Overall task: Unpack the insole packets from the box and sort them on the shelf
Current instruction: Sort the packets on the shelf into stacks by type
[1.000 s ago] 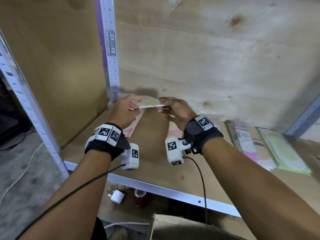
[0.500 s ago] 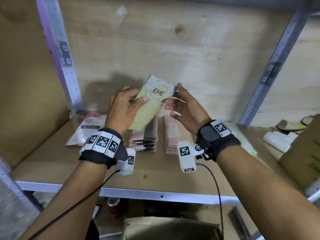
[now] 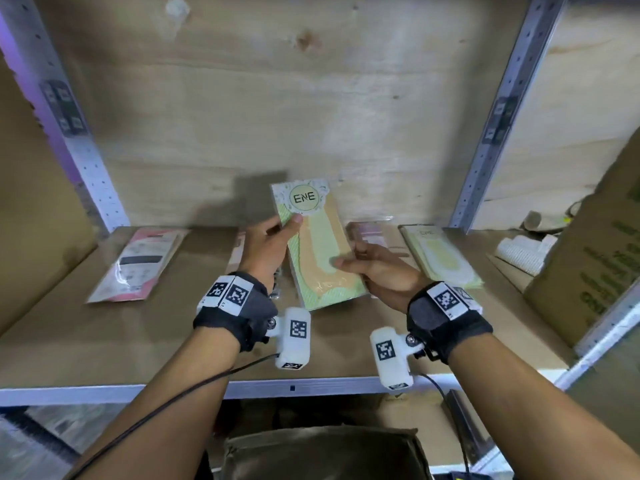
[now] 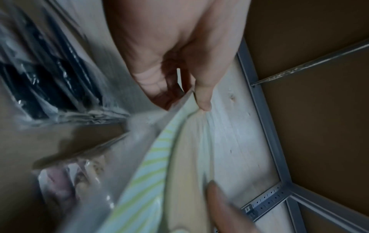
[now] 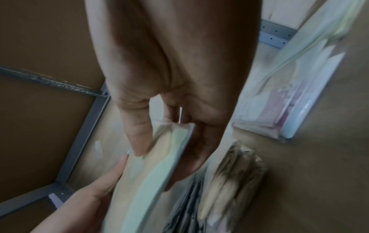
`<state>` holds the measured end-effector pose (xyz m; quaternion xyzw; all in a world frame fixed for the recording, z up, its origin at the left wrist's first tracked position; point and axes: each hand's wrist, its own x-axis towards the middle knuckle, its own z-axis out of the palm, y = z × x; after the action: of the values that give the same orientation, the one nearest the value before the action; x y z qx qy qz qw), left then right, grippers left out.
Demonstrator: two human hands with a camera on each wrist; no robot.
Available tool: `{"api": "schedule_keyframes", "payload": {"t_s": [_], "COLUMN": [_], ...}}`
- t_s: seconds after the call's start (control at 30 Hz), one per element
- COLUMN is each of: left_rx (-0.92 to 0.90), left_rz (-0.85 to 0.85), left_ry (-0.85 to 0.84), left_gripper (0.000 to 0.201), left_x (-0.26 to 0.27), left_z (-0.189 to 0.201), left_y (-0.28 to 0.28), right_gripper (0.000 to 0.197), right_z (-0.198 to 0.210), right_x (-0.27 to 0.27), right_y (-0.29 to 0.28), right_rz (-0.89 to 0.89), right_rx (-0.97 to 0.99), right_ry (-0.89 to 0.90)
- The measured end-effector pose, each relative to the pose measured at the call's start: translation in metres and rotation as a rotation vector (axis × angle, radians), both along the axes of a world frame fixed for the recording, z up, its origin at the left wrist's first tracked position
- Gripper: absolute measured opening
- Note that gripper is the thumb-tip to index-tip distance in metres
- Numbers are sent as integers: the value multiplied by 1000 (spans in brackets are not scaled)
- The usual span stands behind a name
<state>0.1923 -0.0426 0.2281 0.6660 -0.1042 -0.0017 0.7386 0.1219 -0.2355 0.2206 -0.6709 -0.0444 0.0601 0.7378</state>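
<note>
Both hands hold a green and beige insole packet (image 3: 318, 251) marked ENE, face up above the middle of the wooden shelf (image 3: 145, 341). My left hand (image 3: 268, 251) grips its left edge, thumb on the front near the top. My right hand (image 3: 372, 268) grips its right edge lower down, thumb on the front. In the left wrist view the packet (image 4: 179, 165) is pinched under the thumb. In the right wrist view the packet (image 5: 151, 165) sits between thumb and fingers. Another green packet (image 3: 440, 254) lies flat at the right, a pink one (image 3: 138, 263) at the left.
Stacks of packets (image 3: 370, 233) lie behind the hands, partly hidden. A brown cardboard box (image 3: 325, 455) sits below the shelf's front rail. Another carton (image 3: 595, 258) stands at the right, with white rolls (image 3: 523, 251) beside it. Grey shelf posts (image 3: 495, 109) flank the bay.
The view has swung right and down the shelf. The packet has turned from edge-on to face up, and my right hand has closed on its right edge.
</note>
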Motion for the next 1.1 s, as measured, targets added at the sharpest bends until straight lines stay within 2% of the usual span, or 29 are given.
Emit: {"api": "schedule_keyframes", "payload": {"t_s": [0.07,0.13,0.2,0.3,0.43,0.53,0.6,0.7,0.83,0.97,1.03,1.1], "left_rx": [-7,12,10,15,219,318,268,97,22,-44,-56,11], "left_rz": [2,5,30,87,80,11,-39,-126,-115,-86,-157,-243], "left_ry": [60,103,123,118,32,22,85,193,264,265,271,271], "left_gripper": [46,41,29,38,44,37,36,30,12,27,39,53], "left_x": [4,7,10,17,22,24,24,23,20,20,18,10], "left_z": [-4,-6,-7,-6,-8,-12,-12,-10,-9,-11,-12,-13], "left_y": [-6,-9,-9,0,10,12,11,7,2,0,-1,-5], "right_gripper": [25,25,27,30,39,41,39,30,25,21,19,28], "right_z": [-8,-12,-12,-17,-25,-23,-21,-19,-17,-18,-18,-17], "right_x": [-2,-4,-7,-12,-21,-25,-28,-31,-35,-38,-38,-35], "right_y": [-9,-16,-23,-33,-42,-46,-50,-52,-54,-51,-49,-47], "right_rz": [3,-1,7,44,93,83,78,91,92,29,-53,-125], "right_rx": [20,20,-34,-153,-222,-260,-256,-231,-234,-227,-178,-63], "right_ry": [-7,0,13,37,73,89,74,16,-27,-8,-10,22]}}
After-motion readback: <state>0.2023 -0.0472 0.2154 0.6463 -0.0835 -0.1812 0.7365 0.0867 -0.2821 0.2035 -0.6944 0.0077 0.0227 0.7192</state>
